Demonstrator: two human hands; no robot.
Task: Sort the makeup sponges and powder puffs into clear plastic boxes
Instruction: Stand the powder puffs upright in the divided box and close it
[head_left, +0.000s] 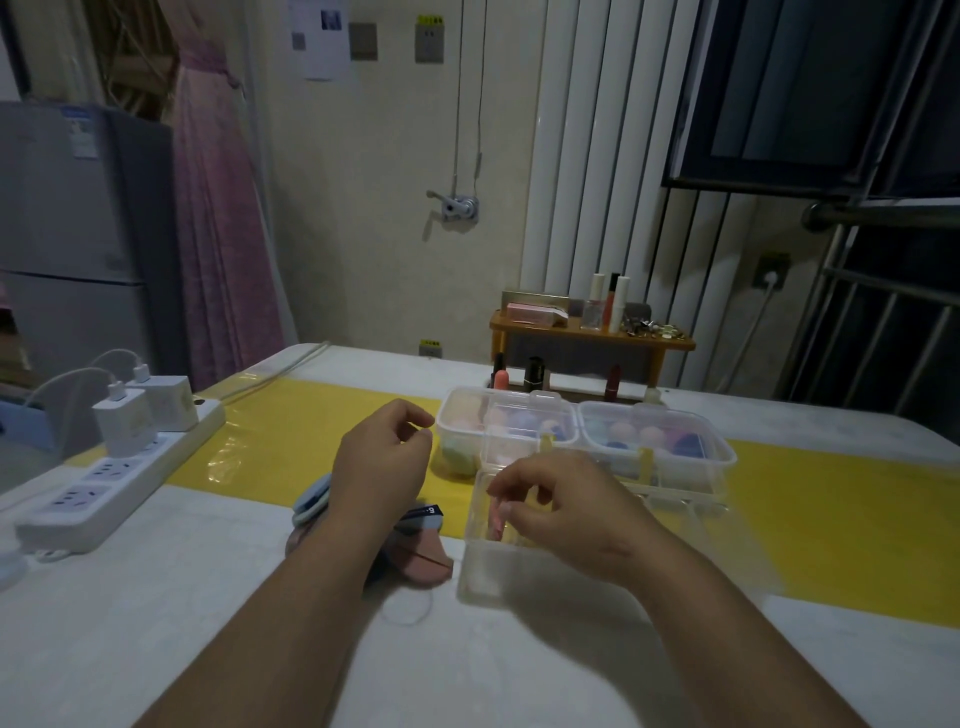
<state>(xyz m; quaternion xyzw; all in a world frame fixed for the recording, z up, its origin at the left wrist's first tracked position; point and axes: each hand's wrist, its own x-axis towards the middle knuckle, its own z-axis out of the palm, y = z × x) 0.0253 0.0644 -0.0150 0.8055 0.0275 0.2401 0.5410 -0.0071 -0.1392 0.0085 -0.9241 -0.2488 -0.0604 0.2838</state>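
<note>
pink piece (496, 514): small pale-pink soft item, seen blurred thru the wall of the near clear plastic box (519, 577), at its far-left corner; sponge vs. puff cannot be told.
right hand (566, 512): held over the near box, fingers curled down twd. the pink piece; whether it is pinched or only neared cannot be told.
left hand (382, 457): held above the table, fingers loosely curled, thumb & forefinger close, nothing seen betw. them.
unsorted pile: round light-blue powder puff (310, 503), dusty-pink puff w/ a strap (423, 566) and dark-blue labelled piece (427, 513) are laid on the white tabletop (156, 597), just left of the near box, partly hidden under the left forearm.
far boxes: a left lidded clear box (511, 415) and a right lidded clear box (657, 441) are set side by side behind the near box, mixed-colour sponges inside.
risk, box shift: the near box looks light & almost empty; it could be pushed or tipped if the right wrist is dropped on its rim.
risk, sweep: the pile could be dragged or knocked off by the left forearm if that arm is pulled back low.
risk, mis-sort: w/ the piece's type unclear, the wrong box may be chosen.
risk, clutter: a white power strip w/ chargers (114, 467) is placed well left; a snag is judged unlikely.
</note>
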